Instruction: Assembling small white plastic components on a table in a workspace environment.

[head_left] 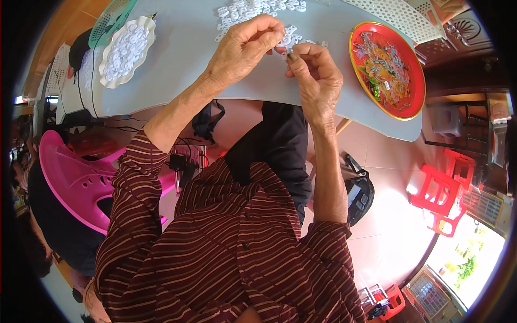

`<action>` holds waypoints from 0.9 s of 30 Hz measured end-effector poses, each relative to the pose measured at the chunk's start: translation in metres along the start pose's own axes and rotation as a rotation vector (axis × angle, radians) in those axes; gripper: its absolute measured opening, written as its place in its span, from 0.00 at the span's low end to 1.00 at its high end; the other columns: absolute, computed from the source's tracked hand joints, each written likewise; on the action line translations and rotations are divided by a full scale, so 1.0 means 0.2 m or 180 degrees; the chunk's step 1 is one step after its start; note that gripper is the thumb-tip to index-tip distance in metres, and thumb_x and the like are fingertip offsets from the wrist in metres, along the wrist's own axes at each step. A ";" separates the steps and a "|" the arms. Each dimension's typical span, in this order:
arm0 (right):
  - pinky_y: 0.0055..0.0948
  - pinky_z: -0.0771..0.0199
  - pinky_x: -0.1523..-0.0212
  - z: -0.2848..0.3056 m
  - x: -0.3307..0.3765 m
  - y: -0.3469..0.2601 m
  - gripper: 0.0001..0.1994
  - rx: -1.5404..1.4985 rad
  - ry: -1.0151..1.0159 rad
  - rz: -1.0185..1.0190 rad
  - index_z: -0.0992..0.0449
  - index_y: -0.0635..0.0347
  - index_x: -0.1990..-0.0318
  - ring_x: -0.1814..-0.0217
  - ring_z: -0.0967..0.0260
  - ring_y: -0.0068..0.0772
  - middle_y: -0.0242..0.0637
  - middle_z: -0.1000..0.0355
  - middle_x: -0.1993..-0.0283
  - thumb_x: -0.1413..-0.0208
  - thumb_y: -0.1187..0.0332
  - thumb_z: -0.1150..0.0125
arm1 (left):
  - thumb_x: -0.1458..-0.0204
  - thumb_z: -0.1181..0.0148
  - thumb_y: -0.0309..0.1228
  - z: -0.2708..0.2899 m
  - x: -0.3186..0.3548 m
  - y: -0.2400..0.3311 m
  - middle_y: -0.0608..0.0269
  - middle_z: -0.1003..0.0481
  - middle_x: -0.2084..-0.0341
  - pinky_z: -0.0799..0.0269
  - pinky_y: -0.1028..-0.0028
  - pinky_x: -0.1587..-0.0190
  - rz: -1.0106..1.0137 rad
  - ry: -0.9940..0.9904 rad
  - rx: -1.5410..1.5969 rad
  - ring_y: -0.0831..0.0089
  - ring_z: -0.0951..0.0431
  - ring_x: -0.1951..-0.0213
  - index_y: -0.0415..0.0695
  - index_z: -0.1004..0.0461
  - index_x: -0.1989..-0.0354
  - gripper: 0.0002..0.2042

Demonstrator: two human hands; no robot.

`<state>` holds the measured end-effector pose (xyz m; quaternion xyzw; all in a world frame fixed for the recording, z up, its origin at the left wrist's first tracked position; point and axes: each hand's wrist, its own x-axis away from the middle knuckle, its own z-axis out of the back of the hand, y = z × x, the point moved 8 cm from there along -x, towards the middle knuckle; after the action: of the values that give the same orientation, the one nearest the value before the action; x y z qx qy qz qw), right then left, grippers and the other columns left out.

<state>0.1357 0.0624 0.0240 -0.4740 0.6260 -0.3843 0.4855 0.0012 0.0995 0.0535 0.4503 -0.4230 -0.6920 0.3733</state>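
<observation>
Over the near part of the grey table, my two hands meet at the fingertips. My left hand is closed in a pinch of thumb and fingers; what it grips is mostly hidden. Thumb and forefinger of my right hand pinch too, with a small white plastic piece at their tips. Just beyond my fingers lies a loose heap of small white oval plastic pieces with holes. To the right rests a round red tray with a gold rim, holding many small thin clear or greyish bits over a flower pattern.
At the left stands a white scalloped dish full of white pieces, beside a green mesh basket. A white perforated basket is at the far right. Below are a pink chair, red stools and a black bag. Someone sits at left.
</observation>
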 end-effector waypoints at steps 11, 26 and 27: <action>0.18 0.29 0.68 -0.01 0.00 -0.01 0.03 0.0052 -0.0065 0.0132 0.30 0.64 0.65 0.69 0.32 0.16 0.30 0.29 0.69 0.46 0.78 0.43 | 0.42 0.49 0.35 -0.01 -0.02 -0.01 0.69 0.28 0.74 0.30 0.77 0.65 0.0083 -0.0030 0.0246 0.79 0.25 0.69 0.40 0.28 0.62 0.11; 0.17 0.31 0.68 0.00 0.00 -0.01 0.04 0.0033 -0.0005 0.0156 0.31 0.63 0.64 0.70 0.32 0.17 0.30 0.29 0.70 0.46 0.78 0.43 | 0.42 0.49 0.32 -0.03 -0.02 0.02 0.69 0.29 0.77 0.27 0.77 0.66 -0.0228 -0.0094 -0.0275 0.80 0.26 0.72 0.41 0.29 0.65 0.08; 0.17 0.31 0.68 0.00 0.00 -0.01 0.04 0.0034 -0.0003 0.0154 0.31 0.63 0.64 0.70 0.32 0.17 0.30 0.29 0.70 0.46 0.78 0.43 | 0.42 0.49 0.31 -0.03 -0.02 0.03 0.69 0.29 0.77 0.27 0.77 0.66 -0.0279 -0.0051 -0.0251 0.80 0.26 0.72 0.41 0.29 0.65 0.07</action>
<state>0.1353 0.0621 0.0265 -0.4563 0.6350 -0.3755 0.4976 0.0081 0.0995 0.0597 0.4478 -0.3783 -0.7274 0.3568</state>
